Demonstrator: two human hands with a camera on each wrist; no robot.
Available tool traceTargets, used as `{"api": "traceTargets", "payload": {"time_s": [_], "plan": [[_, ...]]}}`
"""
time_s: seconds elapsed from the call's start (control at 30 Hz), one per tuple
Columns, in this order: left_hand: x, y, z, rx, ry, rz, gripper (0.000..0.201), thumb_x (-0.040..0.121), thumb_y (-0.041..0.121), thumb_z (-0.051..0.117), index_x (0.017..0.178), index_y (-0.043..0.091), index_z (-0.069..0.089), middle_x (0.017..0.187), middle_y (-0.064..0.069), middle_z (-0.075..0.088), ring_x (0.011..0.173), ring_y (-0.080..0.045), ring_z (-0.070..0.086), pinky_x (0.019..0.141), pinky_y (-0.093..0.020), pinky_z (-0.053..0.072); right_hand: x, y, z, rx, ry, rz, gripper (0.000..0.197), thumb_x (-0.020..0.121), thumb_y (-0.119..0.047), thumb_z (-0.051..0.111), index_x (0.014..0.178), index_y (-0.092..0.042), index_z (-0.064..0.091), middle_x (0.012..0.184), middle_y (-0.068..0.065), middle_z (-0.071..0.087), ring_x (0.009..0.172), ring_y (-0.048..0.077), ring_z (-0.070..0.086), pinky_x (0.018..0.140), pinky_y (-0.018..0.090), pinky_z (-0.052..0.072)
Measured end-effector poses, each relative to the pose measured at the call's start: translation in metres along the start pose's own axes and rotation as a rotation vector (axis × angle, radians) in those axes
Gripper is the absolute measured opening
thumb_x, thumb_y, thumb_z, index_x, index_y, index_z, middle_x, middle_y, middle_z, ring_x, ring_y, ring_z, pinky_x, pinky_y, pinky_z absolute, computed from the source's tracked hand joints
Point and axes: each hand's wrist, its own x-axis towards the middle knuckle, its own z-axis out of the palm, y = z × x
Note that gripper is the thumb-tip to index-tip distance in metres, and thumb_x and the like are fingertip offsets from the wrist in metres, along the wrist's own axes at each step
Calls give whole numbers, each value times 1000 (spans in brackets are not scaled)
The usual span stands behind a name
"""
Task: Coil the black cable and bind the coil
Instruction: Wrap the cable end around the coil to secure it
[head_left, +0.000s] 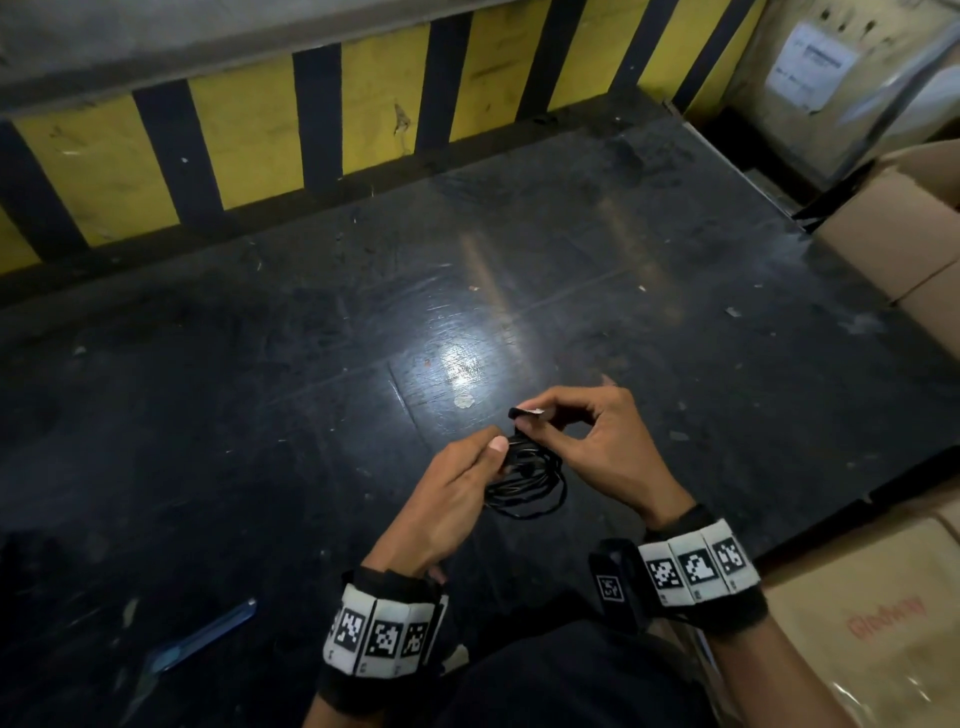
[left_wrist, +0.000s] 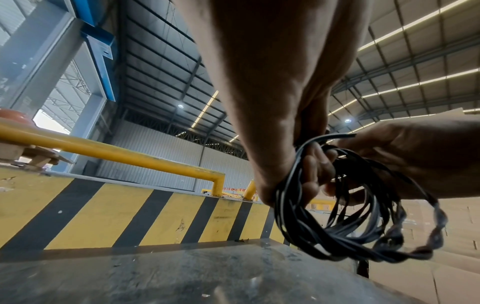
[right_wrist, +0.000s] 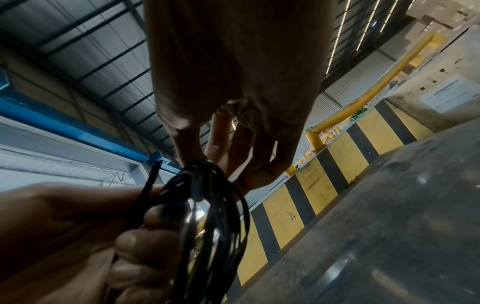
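Above dark table (head_left: 311, 338): cable coil (head_left: 524, 486) between hands

You have two hands in view: your left hand (head_left: 452, 493) and your right hand (head_left: 592, 441). Between them you hold one black cable (head_left: 524, 483), wound into one coil of several loops; the exact loop count cannot be told. One short black strap end (head_left: 524, 412) sticks out at your right fingertips. You wear two marker wristbands, one per wrist (head_left: 382, 636) (head_left: 696, 564). One blue strip (head_left: 208, 636) lies on the one dark table (head_left: 311, 338). At least two cardboard boxes (head_left: 904, 249) (head_left: 872, 623) stand at your right.
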Motion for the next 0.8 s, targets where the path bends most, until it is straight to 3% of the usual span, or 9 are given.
{"api": "traceTargets", "payload": {"time_s": [0.1,0.17,0.23,0.33,0.4,0.43,0.53,0.67,0.8], "plan": [[-1,0,0,-2,32,-14,38,99,35,42,85,1,48,71,8,46,69,-10,43,67,-34,38,-1,0,1,-16,6,21,2,83,-9,79,85,-9,78,74,10,77,71,21,71,78,-11,33],[-3,0,0,-6,63,-28,30,98,37,42,85,10,47,71,10,46,69,-12,42,67,-41,40,0,3,3,16,-2,23,1,84,-13,78,85,-13,79,73,7,76,70,23,71,75,4,47],[-3,-2,1,2,78,-38,27,98,38,43,84,15,46,71,10,47,71,-13,43,72,-54,46,0,7,5,32,-12,30,2,86,-16,77,84,-15,78,72,5,75,70,24,71,70,25,56],[-5,-1,0,46,106,-16,28,99,37,42,82,14,41,70,9,44,71,-14,42,80,-62,48,1,12,7,32,-25,49,10,88,-18,75,81,-12,76,71,8,74,71,27,70,72,37,56],[-6,-1,1,72,119,8,30,101,36,42,83,12,40,71,3,43,69,-15,41,74,-57,52,1,12,6,16,-53,54,16,90,-21,73,78,-10,75,70,9,73,71,27,69,72,40,56],[-7,0,2,93,125,28,29,102,32,42,82,13,40,69,3,42,66,-12,40,67,-48,51,2,12,6,6,-68,57,18,90,-22,72,78,-10,74,70,10,72,70,27,68,72,40,55],[-7,4,7,162,191,99,28,105,20,43,78,21,37,60,11,37,55,-4,34,52,-20,33,4,10,5,-29,-106,53,28,91,-30,68,79,-5,73,69,13,70,69,29,66,71,43,52],[-9,5,10,204,283,156,25,105,17,43,80,15,39,60,8,38,52,-6,36,47,-21,30,5,6,7,-29,-132,43,46,90,-45,58,80,-1,69,74,19,69,72,35,64,71,51,51],[-10,5,8,195,310,154,27,105,19,44,79,11,39,61,4,37,55,-6,33,50,-30,35,5,2,6,19,-191,57,42,95,-37,56,83,1,69,79,23,69,72,31,64,74,53,52]]}}
